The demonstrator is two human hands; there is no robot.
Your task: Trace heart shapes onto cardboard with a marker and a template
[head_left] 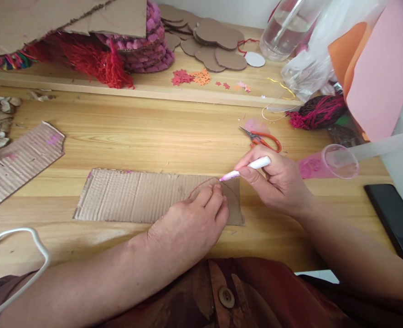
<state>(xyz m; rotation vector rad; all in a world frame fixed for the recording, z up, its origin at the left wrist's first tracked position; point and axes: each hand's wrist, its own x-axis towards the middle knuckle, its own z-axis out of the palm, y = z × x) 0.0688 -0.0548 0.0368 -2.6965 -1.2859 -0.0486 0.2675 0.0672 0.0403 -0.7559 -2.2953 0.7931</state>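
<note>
The left hand [191, 218] presses flat on one brown corrugated cardboard strip [136, 196] lying on the bench [153, 132]. Over the strip's right end, the right hand [276, 180] grips one white-and-pink pen [245, 169]. One pair of orange-handled scissors [261, 139] lies just beyond.

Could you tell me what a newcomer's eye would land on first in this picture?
At centre, the right hand holds a pink-tipped pen to a strip of corrugated cardboard, which the left hand presses flat. Behind, red yarn tassels and a pile of cardboard discs fill the back of the table.

I see a corrugated cardboard strip [136, 196] lying flat near me, long side left to right, a curved line at its right end; a pink-tipped white pen [245, 169] slants onto its far right edge.
</note>
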